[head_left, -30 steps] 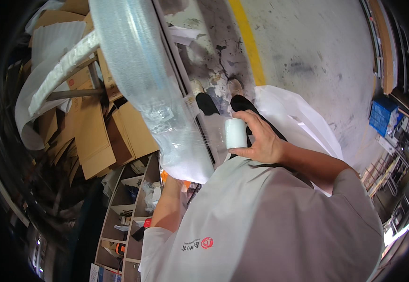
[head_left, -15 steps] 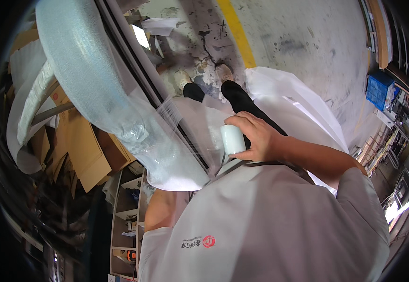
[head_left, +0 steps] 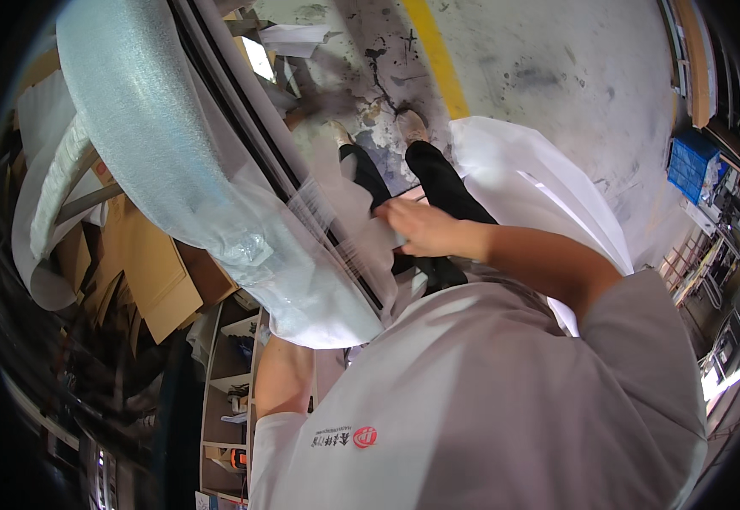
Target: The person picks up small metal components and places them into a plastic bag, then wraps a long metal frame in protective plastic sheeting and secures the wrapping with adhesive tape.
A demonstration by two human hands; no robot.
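My right hand [head_left: 421, 228] is bent around a small white roll [head_left: 398, 239], apparently of plastic film, in front of my legs. The hand is blurred and covers most of the roll. Thin, clear film [head_left: 323, 208] stretches across a long dark-edged profile [head_left: 238, 106] just left of that hand. Along the profile's left side lies a thick sleeve of white foam sheet [head_left: 145, 119], with crinkled clear film [head_left: 247, 246] around its lower part. My left arm [head_left: 285, 374] reaches behind the lower end of the foam, and the left hand is hidden there.
Brown cardboard sheets [head_left: 153, 272] lean at the left, above a shelf unit [head_left: 225, 425] with small items. White sheeting [head_left: 540, 183] spreads beside my right leg. A yellow line [head_left: 438, 64] crosses the concrete floor, and a blue crate [head_left: 691, 166] stands at the far right.
My right hand has moved left and slightly toward the profile, turning so that the roll, plainly visible before, is mostly covered. The foam-wrapped profile has hardly moved.
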